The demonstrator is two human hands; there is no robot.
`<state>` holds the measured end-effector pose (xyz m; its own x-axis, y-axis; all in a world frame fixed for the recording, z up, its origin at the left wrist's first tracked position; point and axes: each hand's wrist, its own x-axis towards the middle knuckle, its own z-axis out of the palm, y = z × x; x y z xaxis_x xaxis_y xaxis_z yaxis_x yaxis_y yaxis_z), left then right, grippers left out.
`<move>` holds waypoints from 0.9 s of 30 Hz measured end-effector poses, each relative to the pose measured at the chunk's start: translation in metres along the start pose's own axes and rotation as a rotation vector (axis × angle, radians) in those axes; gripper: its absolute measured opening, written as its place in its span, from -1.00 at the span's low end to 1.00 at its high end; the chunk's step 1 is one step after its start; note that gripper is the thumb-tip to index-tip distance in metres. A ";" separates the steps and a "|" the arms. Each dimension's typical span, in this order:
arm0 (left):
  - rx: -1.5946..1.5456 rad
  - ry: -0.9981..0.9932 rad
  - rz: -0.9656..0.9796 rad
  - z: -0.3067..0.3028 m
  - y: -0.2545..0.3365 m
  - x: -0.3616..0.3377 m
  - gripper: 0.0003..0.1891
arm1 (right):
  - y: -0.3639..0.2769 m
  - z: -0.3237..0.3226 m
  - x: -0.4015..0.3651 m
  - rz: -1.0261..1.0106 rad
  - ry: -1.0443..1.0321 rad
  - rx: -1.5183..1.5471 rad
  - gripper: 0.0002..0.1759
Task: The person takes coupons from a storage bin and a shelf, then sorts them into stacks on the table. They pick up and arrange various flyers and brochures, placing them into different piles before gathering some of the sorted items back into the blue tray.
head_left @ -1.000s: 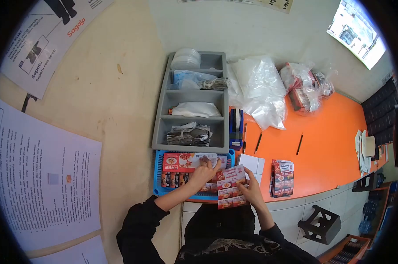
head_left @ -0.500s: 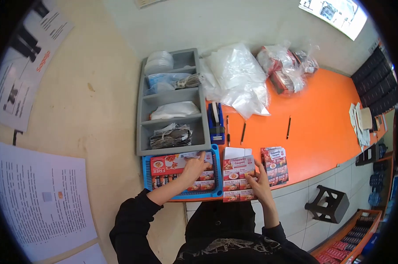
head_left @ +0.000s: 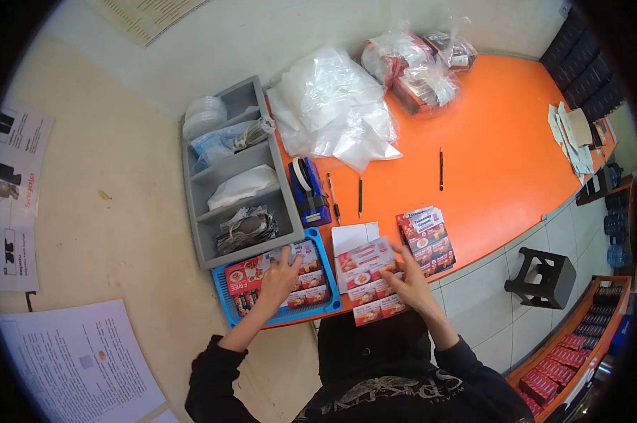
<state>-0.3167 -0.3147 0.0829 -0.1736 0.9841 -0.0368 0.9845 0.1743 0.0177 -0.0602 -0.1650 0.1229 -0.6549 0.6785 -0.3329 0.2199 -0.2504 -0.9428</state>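
My left hand rests with its fingers apart on a red printed card in the blue basket. More coupon cards lie under and beside that card in the basket. Between the thumb and fingers of my right hand are coupon sheets, tilted at the table's front edge. Behind them lies a white paper. To the right sits a stack of takeaway coupons.
A grey divided tray stands behind the basket. A blue tape dispenser, pens, clear plastic bags and bagged boxes are on the orange table. A dark stool stands at the right.
The view has turned and shifted. My right hand still holds the coupon sheets, now more tilted. My left hand remains over the basket, its fingers still on the red card.
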 end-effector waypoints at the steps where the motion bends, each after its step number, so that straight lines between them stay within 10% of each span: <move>1: -0.110 0.057 -0.064 -0.004 -0.002 -0.004 -0.62 | 0.001 0.009 0.001 0.009 -0.042 -0.034 -0.40; 15: -0.525 0.360 -0.220 -0.011 -0.017 -0.017 -0.73 | 0.012 0.160 0.042 0.075 0.053 -0.822 -0.30; 27: -0.549 0.350 -0.151 -0.006 -0.020 -0.019 -0.72 | 0.038 0.185 0.061 0.004 0.209 -1.240 -0.86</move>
<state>-0.3329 -0.3362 0.0895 -0.3973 0.8842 0.2456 0.8097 0.2118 0.5472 -0.2260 -0.2609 0.0693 -0.5507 0.8038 -0.2251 0.8263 0.4867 -0.2835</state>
